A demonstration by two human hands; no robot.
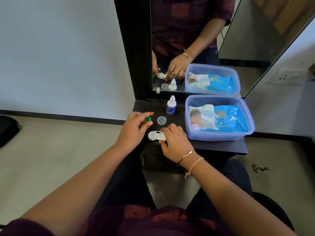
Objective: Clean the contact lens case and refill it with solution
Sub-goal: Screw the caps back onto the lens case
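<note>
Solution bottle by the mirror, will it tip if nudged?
The solution bottle stands upright, tall and narrow with a tapered cap, so a high nudge would probably tip it. It looks like small plastic, likely light. Once down, its round body could roll.

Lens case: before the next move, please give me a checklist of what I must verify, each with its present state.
1. Lens case steadied by right hand on the shelf: ok.
2. Green cap off, pinched in left hand: ok.
3. Clear cap off, lying apart on the shelf: ok.
4. Solution bottle upright behind the caps: ok.
5. Its tip uncapped: cannot tell.
6. Wells of the case clean and empty: cannot tell.
</note>
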